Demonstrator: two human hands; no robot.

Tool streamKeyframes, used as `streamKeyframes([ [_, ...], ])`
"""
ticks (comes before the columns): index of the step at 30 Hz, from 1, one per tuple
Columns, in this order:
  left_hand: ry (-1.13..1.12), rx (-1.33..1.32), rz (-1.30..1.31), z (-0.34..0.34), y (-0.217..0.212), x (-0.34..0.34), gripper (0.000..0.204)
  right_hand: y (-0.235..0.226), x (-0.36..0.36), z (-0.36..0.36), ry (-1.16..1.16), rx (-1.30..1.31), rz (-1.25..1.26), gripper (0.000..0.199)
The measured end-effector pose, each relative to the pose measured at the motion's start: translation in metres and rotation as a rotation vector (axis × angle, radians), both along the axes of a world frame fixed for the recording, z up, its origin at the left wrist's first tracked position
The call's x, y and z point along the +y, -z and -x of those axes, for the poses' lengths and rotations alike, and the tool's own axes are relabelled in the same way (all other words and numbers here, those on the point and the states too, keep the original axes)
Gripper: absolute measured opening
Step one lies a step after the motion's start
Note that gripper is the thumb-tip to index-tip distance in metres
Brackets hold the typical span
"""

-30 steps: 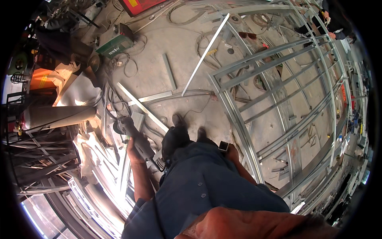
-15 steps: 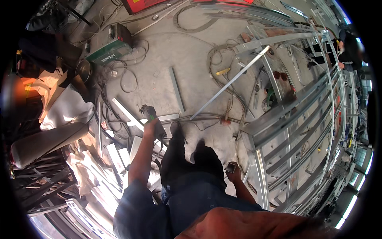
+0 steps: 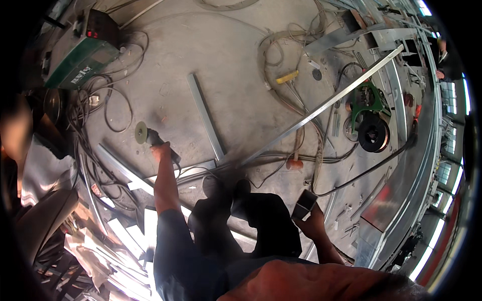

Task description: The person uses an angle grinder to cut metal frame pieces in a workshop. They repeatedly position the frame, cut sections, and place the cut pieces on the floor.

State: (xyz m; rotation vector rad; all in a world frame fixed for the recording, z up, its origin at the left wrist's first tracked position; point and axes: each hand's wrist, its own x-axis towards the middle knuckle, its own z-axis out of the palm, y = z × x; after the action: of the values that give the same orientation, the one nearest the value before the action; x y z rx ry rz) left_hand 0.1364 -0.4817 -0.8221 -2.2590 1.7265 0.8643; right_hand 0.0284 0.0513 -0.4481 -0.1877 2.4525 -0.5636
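My left hand (image 3: 160,150) is wrapped round an angle grinder (image 3: 155,137) held out over the floor. Its round greenish disc (image 3: 141,133) points forward and left, and a cord trails off behind the body. On the other side, my right hand (image 3: 315,224) grips a short piece of dark square metal tube (image 3: 305,201), with one open end showing. Between the hands, in front of my feet, a flat steel bar (image 3: 206,118) lies on the concrete. A long square tube (image 3: 326,104) slants across from near my feet to the far right.
A green welding machine (image 3: 78,60) stands at the far left, with tangled cables (image 3: 93,128) beside it. A green wire feeder with a black spool (image 3: 373,134) is at the right. A hammer (image 3: 294,163) and a yellow-handled tool (image 3: 287,77) lie ahead. Another person (image 3: 446,60) is at the right edge.
The view has shifted forward and right. My left hand has swung the grinder outward so its disc shows. My right hand has risen forward with the short tube. The metal frame at right has largely left view.
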Motion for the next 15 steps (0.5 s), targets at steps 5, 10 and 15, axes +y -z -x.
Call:
streamKeyframes([
  [5,0.015,0.024,0.159,-0.002,0.064,0.019,0.100,0.028,0.003,0.009,0.135,-0.194,0.037,0.070],
  [10,0.112,-0.015,0.195,-0.024,0.120,0.032,0.111,0.039,-0.003,0.000,0.159,-0.178,0.219,0.047],
  [15,0.480,-0.248,0.014,-0.076,0.100,0.031,0.080,0.020,0.004,0.000,0.077,-0.287,0.212,0.055],
])
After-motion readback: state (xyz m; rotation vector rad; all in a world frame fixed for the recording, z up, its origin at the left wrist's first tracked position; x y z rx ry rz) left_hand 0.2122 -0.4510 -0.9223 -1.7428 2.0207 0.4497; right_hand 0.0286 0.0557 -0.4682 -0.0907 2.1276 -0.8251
